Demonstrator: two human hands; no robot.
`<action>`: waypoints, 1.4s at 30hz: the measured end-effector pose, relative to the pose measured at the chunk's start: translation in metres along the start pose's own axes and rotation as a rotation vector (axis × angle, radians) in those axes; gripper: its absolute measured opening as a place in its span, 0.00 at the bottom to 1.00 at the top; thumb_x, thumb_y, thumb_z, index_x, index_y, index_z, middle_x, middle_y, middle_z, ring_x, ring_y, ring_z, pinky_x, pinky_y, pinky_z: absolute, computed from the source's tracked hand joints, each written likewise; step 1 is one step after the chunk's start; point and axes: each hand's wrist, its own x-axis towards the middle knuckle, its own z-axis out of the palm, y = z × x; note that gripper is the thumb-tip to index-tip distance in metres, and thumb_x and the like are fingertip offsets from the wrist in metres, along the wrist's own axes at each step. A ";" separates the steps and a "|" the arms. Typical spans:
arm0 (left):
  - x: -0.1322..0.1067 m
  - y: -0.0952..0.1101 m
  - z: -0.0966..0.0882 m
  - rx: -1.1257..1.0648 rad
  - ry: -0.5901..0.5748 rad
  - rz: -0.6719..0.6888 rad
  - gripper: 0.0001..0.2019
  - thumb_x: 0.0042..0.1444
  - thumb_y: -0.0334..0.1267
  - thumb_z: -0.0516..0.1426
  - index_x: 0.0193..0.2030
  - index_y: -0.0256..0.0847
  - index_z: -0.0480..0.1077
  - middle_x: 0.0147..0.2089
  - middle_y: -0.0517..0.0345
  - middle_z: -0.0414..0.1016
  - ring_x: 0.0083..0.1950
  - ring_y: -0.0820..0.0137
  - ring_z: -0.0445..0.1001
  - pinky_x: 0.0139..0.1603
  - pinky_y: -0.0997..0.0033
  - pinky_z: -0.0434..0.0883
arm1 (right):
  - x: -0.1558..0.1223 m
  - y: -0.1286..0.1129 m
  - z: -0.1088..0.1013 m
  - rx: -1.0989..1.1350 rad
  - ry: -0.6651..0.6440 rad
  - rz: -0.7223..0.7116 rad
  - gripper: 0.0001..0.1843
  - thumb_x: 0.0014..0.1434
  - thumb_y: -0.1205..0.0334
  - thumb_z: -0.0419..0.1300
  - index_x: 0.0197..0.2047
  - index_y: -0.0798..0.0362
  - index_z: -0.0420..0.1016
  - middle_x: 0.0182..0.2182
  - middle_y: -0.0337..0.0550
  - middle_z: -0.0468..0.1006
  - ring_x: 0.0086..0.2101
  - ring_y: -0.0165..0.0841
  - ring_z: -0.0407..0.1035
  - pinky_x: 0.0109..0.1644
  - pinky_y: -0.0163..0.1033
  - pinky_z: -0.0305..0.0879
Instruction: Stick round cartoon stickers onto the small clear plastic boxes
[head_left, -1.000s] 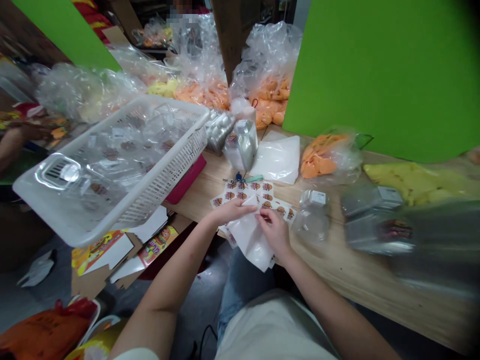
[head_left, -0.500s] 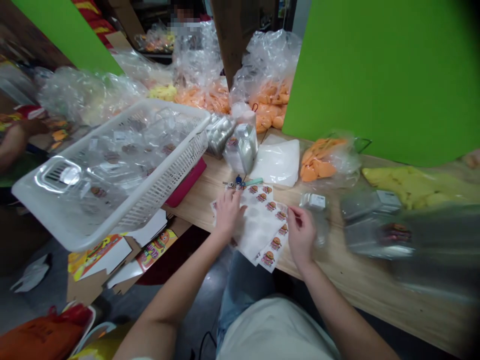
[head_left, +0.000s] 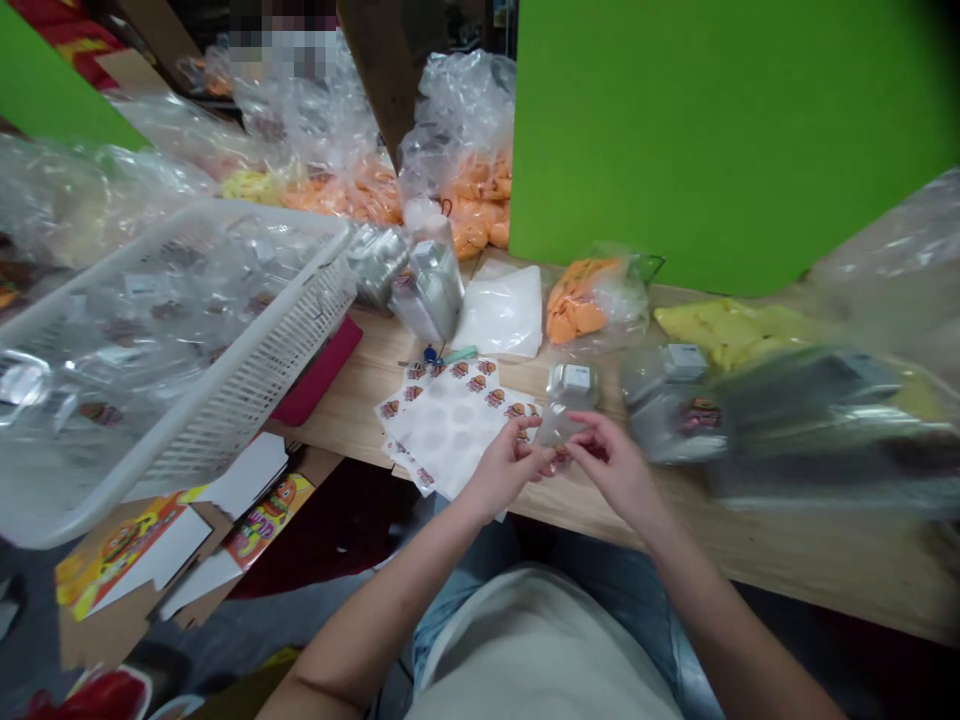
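Observation:
A round burger sticker (head_left: 559,459) lies at the lower end of a clear plastic box (head_left: 559,420) near the table's front edge. My right hand (head_left: 613,468) pinches at the sticker from the right, its index finger stretched over the box. From the left, my left hand (head_left: 508,468) curls its fingers at the box's side, with the thumb by the sticker. Left of it lie overlapping sticker sheets (head_left: 442,440), their printed burgers around bare white backing. More clear boxes (head_left: 675,410) stand to the right, one with a burger sticker.
A white plastic basket (head_left: 247,375) of clear boxes stands on the left, over a dark pink container (head_left: 319,375). Keys (head_left: 430,357) lie above the sheets. Behind are white plastic sheets (head_left: 499,310), a bag of orange pieces (head_left: 581,305), a yellow bag (head_left: 735,330) and a green panel (head_left: 712,140).
My right hand has carried a sticker from the sheets to the clear box. My left hand has left the sheets and moved right to join it. The view has turned right.

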 end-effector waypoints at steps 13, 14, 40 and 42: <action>0.071 -0.048 0.008 0.582 -0.031 0.615 0.41 0.48 0.33 0.59 0.65 0.43 0.39 0.62 0.42 0.57 0.63 0.58 0.57 0.61 0.51 0.54 | 0.052 0.029 -0.013 0.038 0.177 0.111 0.26 0.45 0.57 0.61 0.47 0.55 0.64 0.25 0.38 0.76 0.27 0.32 0.71 0.34 0.39 0.67; 0.071 -0.049 0.007 0.581 -0.034 0.616 0.41 0.49 0.33 0.59 0.66 0.44 0.39 0.62 0.43 0.57 0.63 0.58 0.57 0.61 0.51 0.54 | 0.053 0.031 -0.013 0.016 0.171 0.097 0.25 0.45 0.58 0.61 0.47 0.55 0.64 0.25 0.38 0.76 0.27 0.32 0.71 0.35 0.39 0.67; 0.062 -0.030 0.000 0.745 -0.078 0.741 0.17 0.51 0.30 0.55 0.49 0.41 0.65 0.64 0.47 0.54 0.65 0.61 0.52 0.63 0.57 0.54 | 0.022 0.035 -0.014 -0.831 0.186 -0.447 0.38 0.55 0.58 0.56 0.65 0.55 0.45 0.58 0.56 0.59 0.57 0.45 0.53 0.57 0.54 0.55; 0.053 -0.024 -0.004 0.636 0.081 0.677 0.17 0.51 0.32 0.55 0.50 0.42 0.64 0.62 0.47 0.56 0.64 0.60 0.54 0.62 0.55 0.56 | 0.026 0.036 -0.016 -0.795 0.044 -0.472 0.38 0.54 0.57 0.57 0.65 0.53 0.46 0.56 0.54 0.62 0.55 0.44 0.57 0.56 0.53 0.58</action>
